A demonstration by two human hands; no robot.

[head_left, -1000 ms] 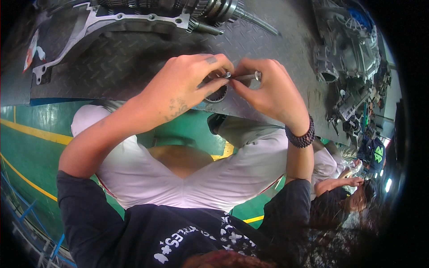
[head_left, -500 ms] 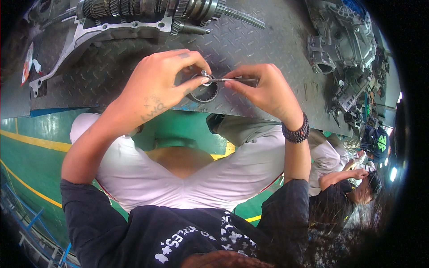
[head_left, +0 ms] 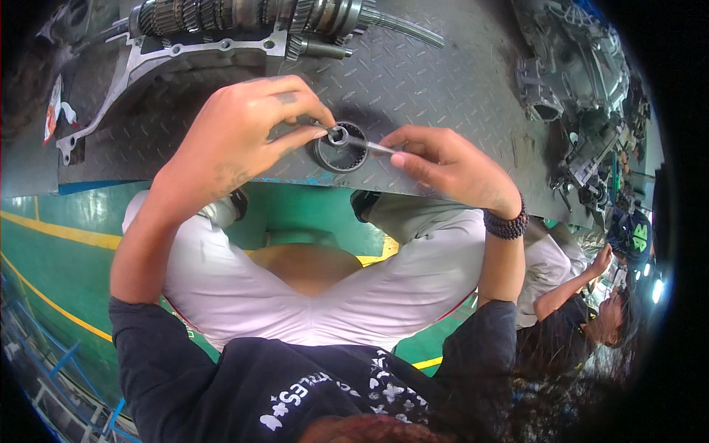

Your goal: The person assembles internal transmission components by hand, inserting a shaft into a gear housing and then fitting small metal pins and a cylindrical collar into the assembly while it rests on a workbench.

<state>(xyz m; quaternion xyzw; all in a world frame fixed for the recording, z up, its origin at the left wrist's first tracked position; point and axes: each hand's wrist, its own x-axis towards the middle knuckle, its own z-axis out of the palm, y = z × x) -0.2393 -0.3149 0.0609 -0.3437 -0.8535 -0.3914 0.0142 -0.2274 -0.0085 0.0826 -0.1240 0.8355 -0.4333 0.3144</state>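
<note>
A wide grey table (head_left: pixel 443 96) with a raised diamond-tread surface filled the upper half of the view, its front edge running just above the person's knees. At its far side lay a long gear shaft (head_left: pixel 244 15), a row of toothed wheels on one axle, resting over a pale metal housing flange (head_left: pixel 170 59) with bolt holes along its rim. To the right, more cast metal housings (head_left: pixel 569 74) were heaped together near the table's end. Below the table stretched a green floor (head_left: pixel 44 266) crossed by yellow lines, and at the lower right another person (head_left: pixel 576 295) sat low beside it, one arm raised.

The left hand (head_left: pixel 236 140) reached in from the lower left, its fingers (head_left: pixel 299 136) pressed together at the tips, pinching the rim of a dark toothed ring (head_left: pixel 341 151) that sat on the table close to its front edge. The right hand (head_left: pixel 450 166), with a bead bracelet (head_left: pixel 506 221) at the wrist, came in from the right. Its fingers (head_left: pixel 402 140) were closed around a slim metal tool (head_left: pixel 362 142), whose small round end lay over the ring's upper edge, right against the left fingertips. Whether the tool's end touched the ring's inner teeth could not be told.
</note>
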